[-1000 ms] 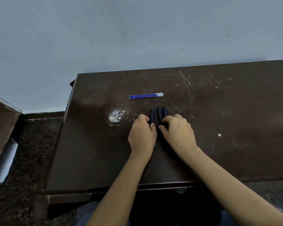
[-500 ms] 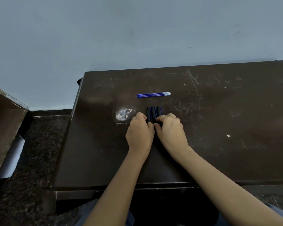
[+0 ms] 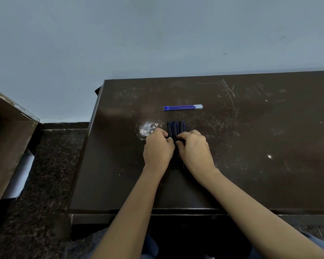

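My left hand point(image 3: 158, 148) and right hand point(image 3: 195, 149) pinch the black pens point(image 3: 175, 128) mid-barrel with curled fingers; I judge them light, stiff, slick and prone to rolling.

Dim, cool, even light fills the picture, with no hard shadows. The plain pale grey-blue wall point(image 3: 157, 34) at twelve o'clock is the brightest area. The glossy dark brown scratched table point(image 3: 251, 146) shows a soft sheen towards ten o'clock and a hazy glow at three o'clock. The black cylindrical pens point(image 3: 175, 128) nearly merge with its dark top. Wide-angle distortion bows the table's edges, and the speckled dark stone floor point(image 3: 45, 184) at eight o'clock is blurred.
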`<state>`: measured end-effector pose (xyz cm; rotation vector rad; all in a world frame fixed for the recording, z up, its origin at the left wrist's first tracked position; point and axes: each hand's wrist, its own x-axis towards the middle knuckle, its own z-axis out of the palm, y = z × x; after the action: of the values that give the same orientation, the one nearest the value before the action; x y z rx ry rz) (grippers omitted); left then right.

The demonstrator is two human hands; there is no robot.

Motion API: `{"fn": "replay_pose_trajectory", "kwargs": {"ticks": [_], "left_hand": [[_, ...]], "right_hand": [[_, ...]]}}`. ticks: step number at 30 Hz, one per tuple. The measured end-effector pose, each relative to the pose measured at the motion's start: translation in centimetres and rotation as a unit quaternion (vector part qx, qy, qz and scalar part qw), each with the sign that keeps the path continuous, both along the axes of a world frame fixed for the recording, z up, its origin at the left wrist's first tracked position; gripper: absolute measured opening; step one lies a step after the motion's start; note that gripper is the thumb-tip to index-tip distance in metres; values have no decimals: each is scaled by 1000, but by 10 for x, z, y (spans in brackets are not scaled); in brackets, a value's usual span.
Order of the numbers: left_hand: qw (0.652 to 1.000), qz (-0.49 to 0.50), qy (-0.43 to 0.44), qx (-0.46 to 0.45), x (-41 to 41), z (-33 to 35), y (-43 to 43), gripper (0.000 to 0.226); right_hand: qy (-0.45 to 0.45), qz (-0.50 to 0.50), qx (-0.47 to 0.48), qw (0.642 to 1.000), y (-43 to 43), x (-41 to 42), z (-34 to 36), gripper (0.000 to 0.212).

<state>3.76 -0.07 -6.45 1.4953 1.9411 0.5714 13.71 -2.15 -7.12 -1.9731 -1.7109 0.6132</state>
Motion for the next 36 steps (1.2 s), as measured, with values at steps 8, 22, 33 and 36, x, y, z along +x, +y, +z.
{"fn": "replay_pose_trajectory", "kwargs": {"ticks": [8,22,33,36], "left_hand": [[1000,-1,2,15,0,-3,1,19],[999,-16,18,32,0,-4,2,18],[999,-19,15,29,0,-3,2,19],[999,-24,9,23,1,-2,1,19]], "right_hand": [[16,-1,8,1000,0,4,2,24],[46,-13,19,999,2,6,-2,26],[46,-6,20,999,4,9,-3,25],[40,-1,22,999,5,11,-3,26]]}}
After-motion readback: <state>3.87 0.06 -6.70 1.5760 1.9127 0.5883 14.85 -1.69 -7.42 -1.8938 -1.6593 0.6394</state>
